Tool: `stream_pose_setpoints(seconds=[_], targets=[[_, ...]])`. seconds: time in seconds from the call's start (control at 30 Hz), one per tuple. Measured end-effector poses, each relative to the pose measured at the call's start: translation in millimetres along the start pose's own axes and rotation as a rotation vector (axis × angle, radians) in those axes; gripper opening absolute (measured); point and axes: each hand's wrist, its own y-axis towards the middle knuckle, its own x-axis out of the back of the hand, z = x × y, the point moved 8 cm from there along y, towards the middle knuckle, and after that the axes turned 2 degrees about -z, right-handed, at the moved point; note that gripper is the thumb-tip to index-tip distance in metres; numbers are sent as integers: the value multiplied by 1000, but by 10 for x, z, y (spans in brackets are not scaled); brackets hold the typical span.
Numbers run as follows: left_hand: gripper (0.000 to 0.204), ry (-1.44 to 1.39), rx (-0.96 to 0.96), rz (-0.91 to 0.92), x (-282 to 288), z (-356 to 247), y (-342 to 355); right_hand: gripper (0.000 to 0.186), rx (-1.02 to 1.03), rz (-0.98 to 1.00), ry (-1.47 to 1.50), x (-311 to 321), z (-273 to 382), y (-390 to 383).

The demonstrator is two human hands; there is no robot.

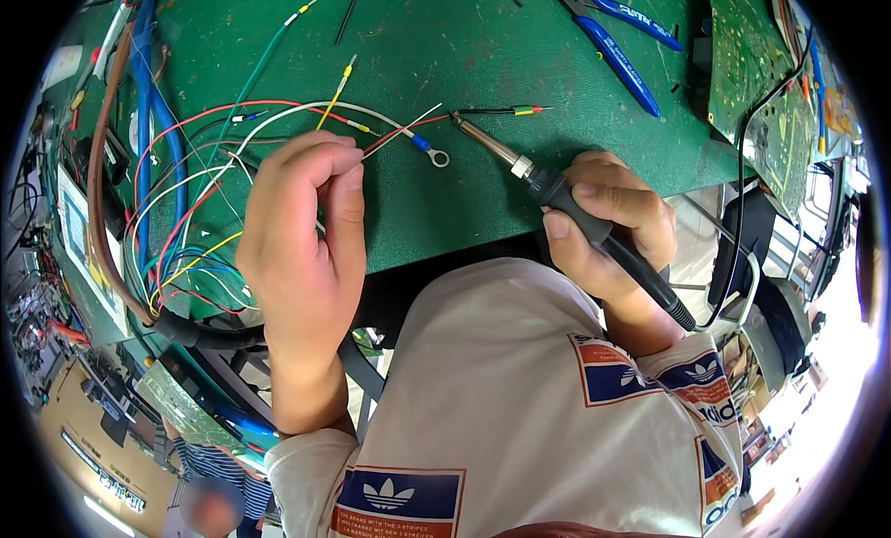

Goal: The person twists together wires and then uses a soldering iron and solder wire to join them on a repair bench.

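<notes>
My right hand [622, 213] grips the dark handle of a soldering iron [640, 269]. Its metal tip points up and left, touching or almost touching the spot where a red wire [422, 122] meets a short black wire [487, 111] with green and red end sleeves. Between thumb and forefinger, my left hand [302, 232] pinches the red wire and seemingly a thin pale strand [418, 120] that crosses it; the grip itself is partly hidden. A white wire with a blue-sleeved ring terminal [438, 157] lies just right of my left fingers.
Blue-handled cutters [617, 60] lie at the far right of the green mat [445, 37]. On the left, a thick black cable [200, 332] fans out into several coloured wires. A circuit board [761, 102] sits at the right edge, with the iron's black cord [740, 185] running past it.
</notes>
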Motion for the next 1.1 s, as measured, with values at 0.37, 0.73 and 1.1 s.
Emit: stream_pose_setpoints(seconds=[0.37, 0.73, 1.1], targets=[[12, 5, 14, 75, -52, 25, 19, 33, -15, 90, -16, -40, 25, 6], [12, 13, 4, 68, -60, 25, 27, 34, -20, 98, -14, -42, 25, 11], [12, 16, -83, 49, -75, -11, 51, 32, 10, -7, -15, -9, -1, -1]])
